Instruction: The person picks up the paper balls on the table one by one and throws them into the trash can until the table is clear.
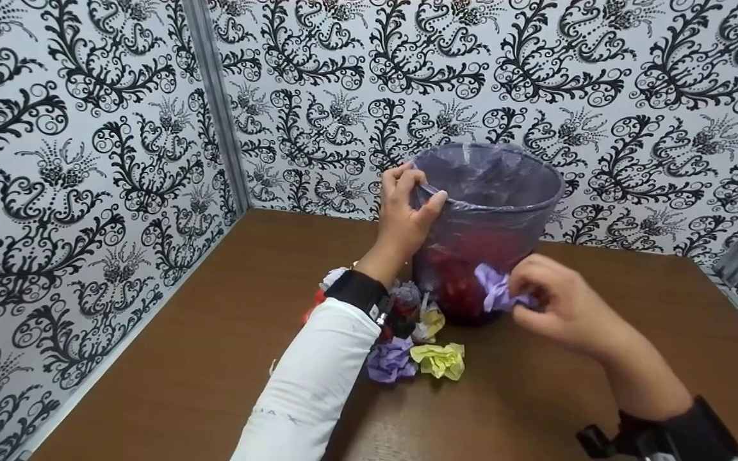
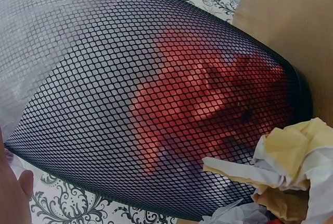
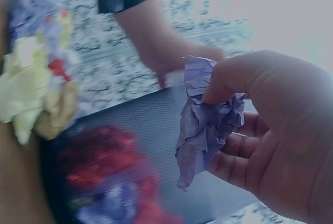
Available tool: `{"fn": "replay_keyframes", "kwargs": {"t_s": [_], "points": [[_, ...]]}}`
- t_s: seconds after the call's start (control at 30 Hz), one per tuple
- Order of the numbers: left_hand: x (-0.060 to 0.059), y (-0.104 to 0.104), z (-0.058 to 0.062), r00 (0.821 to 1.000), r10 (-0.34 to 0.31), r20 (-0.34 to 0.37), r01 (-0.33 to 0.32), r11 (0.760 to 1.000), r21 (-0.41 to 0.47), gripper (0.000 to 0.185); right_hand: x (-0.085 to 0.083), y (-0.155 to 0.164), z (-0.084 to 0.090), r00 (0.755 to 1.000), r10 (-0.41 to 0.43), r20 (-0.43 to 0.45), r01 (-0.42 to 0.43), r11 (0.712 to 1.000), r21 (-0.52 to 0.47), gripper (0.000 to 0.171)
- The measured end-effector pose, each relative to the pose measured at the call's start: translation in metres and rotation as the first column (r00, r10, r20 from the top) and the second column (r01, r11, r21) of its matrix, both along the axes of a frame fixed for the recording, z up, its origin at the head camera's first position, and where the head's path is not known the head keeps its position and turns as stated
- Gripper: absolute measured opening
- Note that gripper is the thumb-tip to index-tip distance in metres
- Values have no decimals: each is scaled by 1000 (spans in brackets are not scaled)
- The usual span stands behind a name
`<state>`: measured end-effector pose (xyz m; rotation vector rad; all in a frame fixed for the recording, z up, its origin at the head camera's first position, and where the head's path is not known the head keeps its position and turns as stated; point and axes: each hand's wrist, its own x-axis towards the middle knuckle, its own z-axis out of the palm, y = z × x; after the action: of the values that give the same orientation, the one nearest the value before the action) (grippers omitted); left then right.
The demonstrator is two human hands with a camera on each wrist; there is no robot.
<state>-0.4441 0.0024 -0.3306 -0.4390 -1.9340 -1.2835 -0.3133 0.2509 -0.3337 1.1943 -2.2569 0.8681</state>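
A dark mesh wastebasket [image 1: 471, 224], lined with a clear plastic bag [image 1: 503, 169], stands on the brown table. My left hand [image 1: 407, 208] grips its rim on the left, with the bag's edge under the fingers. Red crumpled paper [image 2: 197, 94] shows through the mesh in the lower part, with some purple paper [image 3: 109, 200] beside it. In front of the basket my right hand [image 1: 564, 304] pinches a crumpled purple paper [image 3: 203, 120] between thumb and fingers, below rim height.
By the basket's left foot lies a pile of crumpled papers, including a purple ball [image 1: 393, 360], a yellow one [image 1: 439, 360] and a tan and white one [image 2: 291, 161]. My left forearm crosses over part of the pile. Patterned walls [image 1: 318, 115] stand behind and at the left.
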Motion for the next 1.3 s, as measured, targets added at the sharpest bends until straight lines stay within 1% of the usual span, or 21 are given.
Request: {"fn": "replay_keyframes", "kwargs": {"t_s": [0.07,0.17,0.3,0.43,0.53,0.6,0.67,0.73,0.8,0.87,0.97,1.03,1.1,1.23,1.3], "points": [[0,0,0,1000,-7,10,7,1000,3,42,5,3,11,999,10,-33,-10,1000,-28,36],[0,0,0,999,-18,28,18,1000,5,42,11,7,34,996,18,-90,-23,998,-55,35],[0,-2,1,999,-14,35,14,1000,7,42,16,6,71,987,25,-159,-37,997,-71,31],[1,-2,3,999,-5,34,5,1000,-4,43,20,5,111,978,35,-206,-51,996,-72,27],[1,-2,3,999,0,35,0,1000,-13,46,18,4,136,975,15,-221,-26,999,-46,25],[2,-2,3,999,2,38,-1,1000,-16,46,14,3,151,972,-34,-233,29,999,-26,23],[2,-2,2,999,4,43,-3,1000,-18,46,9,1,164,965,-117,-237,122,993,6,18],[2,-2,2,999,4,44,-3,1000,-17,45,3,-2,176,956,-204,-210,217,975,40,12],[2,-2,1,999,3,42,-2,1000,-16,45,-4,-5,187,947,-271,-175,288,954,84,11],[2,-2,0,1000,3,28,-3,1000,-16,46,-13,-9,197,943,-311,-115,325,936,135,15],[1,-2,-2,1000,9,6,-9,1000,-16,49,-28,-16,207,941,-337,-38,337,919,203,17],[0,-2,-2,1000,15,-3,-15,1000,-18,50,-39,-21,211,932,-363,25,347,907,241,18],[0,-2,-2,1000,19,3,-19,1000,-17,50,-51,-24,213,920,-384,74,351,895,275,17],[0,-2,-1,1000,18,21,-17,1000,-20,48,-72,-31,211,891,-439,115,381,862,335,17],[0,-2,-1,1000,14,23,-14,1000,-17,47,-81,-34,207,880,-460,115,395,845,360,17]]}}
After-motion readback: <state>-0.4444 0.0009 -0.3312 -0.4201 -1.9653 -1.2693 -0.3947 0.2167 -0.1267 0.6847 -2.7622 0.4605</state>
